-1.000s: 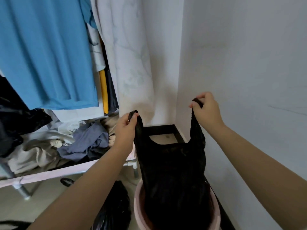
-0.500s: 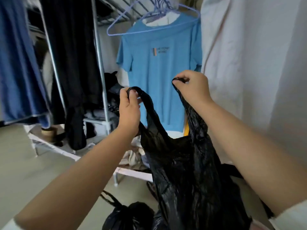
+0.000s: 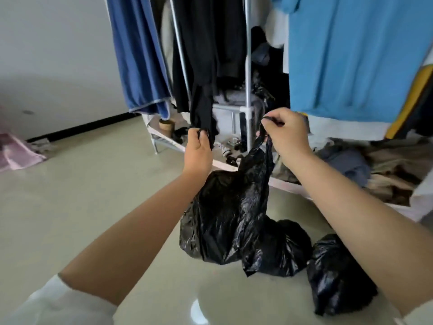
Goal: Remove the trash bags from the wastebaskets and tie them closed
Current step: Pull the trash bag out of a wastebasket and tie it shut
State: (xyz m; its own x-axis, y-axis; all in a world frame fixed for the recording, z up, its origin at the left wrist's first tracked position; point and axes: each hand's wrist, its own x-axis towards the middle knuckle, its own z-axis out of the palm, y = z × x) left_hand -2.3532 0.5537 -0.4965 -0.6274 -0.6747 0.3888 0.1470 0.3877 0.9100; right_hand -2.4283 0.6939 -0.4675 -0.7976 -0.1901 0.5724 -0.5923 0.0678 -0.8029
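Observation:
A filled black trash bag hangs by its two handles, its bottom low over the floor. My left hand grips the left handle and my right hand pinches the right handle, the two hands held apart. Two more black trash bags rest on the floor to the right: one touching the held bag, one under my right forearm. No wastebasket is in view.
A metal clothes rack stands just beyond the hands, hung with a blue shirt, a dark blue garment and black clothes. Crumpled clothes lie on its lower shelf. A pink cloth lies on the shiny floor at left.
The bag has been lifted out of the pink wastebasket in the corner and carried left and down over the floor beside two other bags. The view has swung left, and the wastebasket has gone from view.

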